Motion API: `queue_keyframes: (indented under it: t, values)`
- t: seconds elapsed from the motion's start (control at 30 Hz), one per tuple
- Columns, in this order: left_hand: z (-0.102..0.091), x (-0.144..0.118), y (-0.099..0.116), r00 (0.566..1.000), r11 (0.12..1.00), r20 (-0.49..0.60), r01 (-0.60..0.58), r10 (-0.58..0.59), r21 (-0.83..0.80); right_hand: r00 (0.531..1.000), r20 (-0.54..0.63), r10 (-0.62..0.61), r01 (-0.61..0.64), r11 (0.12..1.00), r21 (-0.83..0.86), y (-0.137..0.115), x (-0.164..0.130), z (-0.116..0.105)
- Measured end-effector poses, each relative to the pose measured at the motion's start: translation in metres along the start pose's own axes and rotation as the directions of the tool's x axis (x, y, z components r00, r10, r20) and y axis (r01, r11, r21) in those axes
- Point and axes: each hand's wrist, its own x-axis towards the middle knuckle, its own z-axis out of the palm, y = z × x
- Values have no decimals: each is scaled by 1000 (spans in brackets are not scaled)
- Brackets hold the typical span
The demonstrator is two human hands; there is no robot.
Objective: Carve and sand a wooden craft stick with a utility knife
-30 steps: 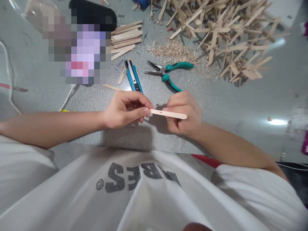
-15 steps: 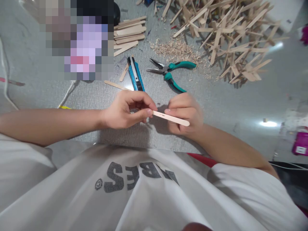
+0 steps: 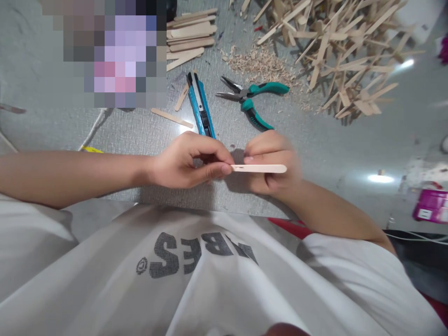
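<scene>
A flat wooden craft stick [image 3: 261, 168] with a small slot near its left end is held level over the grey table, close to my chest. My left hand [image 3: 189, 161] pinches its left end between thumb and fingers. My right hand [image 3: 273, 161] grips its middle and right part from behind. A blue utility knife [image 3: 200, 105] lies just beyond my left hand, and teal-handled long-nose pliers [image 3: 249, 100] lie just beyond my right hand.
A big heap of joined wooden sticks [image 3: 336, 51] fills the far right, with wood shavings [image 3: 262, 65] in front of it. A stack of plain sticks [image 3: 189, 37] lies at the far centre, loose sticks [image 3: 171, 117] beside the knife. A magenta object [image 3: 432, 205] sits at right.
The stick has tipped from slanting down to the right back to level, and both hands have shifted slightly right. The camera has tilted, so the table items sit a little higher.
</scene>
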Motion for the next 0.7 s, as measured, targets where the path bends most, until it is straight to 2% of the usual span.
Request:
queue_keyframes:
  t: [0.07,0.13,0.3,0.53,0.7]
  values:
    - [1,0,1,1000,1000,4,12,-12,-18,971,-135,-198,197,980,-20,-6,9,5]
    - [2,0,2,998,997,3,59,-59,-46,951,-164,-264,264,964,-18,-10,17,8]
    - [6,1,9,979,970,-14,200,-204,-138,954,-140,-265,277,958,75,-16,26,8]
    - [6,0,10,972,962,2,234,-236,-142,943,-142,-300,315,944,102,-12,26,5]
    - [6,0,8,977,966,12,214,-215,-145,968,-80,-238,251,942,223,-4,14,7]
